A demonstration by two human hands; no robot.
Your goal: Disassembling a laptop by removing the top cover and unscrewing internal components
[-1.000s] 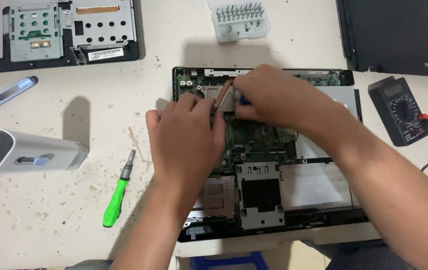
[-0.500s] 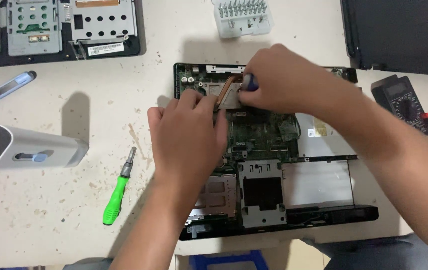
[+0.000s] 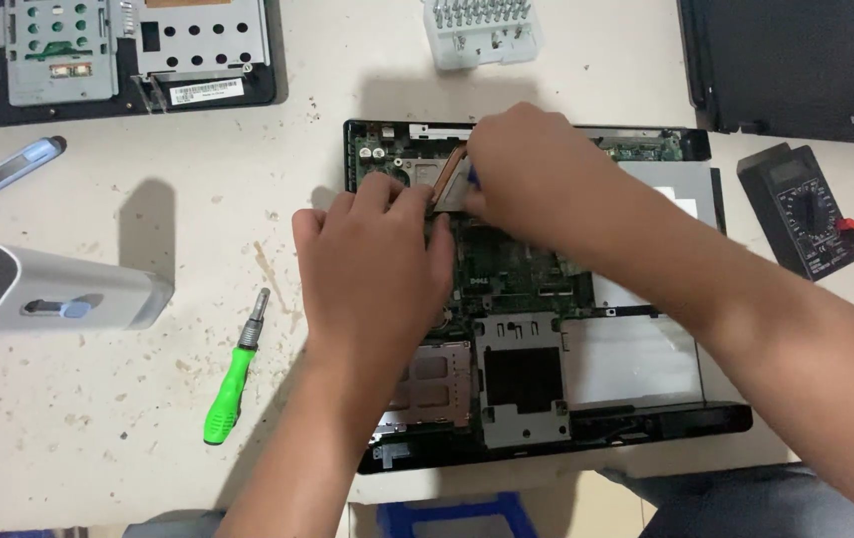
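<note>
An opened laptop base (image 3: 636, 428) lies on the white table with its green circuit board (image 3: 517, 269) exposed. My left hand (image 3: 372, 264) rests palm down on the board's left side, fingertips touching a copper heat-sink piece (image 3: 450, 179) near the top. My right hand (image 3: 537, 174) is closed around a small blue-handled tool whose tip meets that copper piece; most of the tool is hidden by the fingers. Both forearms cross over the base.
A green-handled screwdriver (image 3: 232, 379) lies left of the laptop. A grey box (image 3: 48, 291) and a blue pen-like tool (image 3: 3, 171) sit further left. Metal panels (image 3: 108, 45) are at top left, a bit holder (image 3: 482, 28) at top, a multimeter (image 3: 801, 209) at right.
My right hand has shifted slightly over the copper piece while the left hand stays pressed on the board. The view has drifted a little.
</note>
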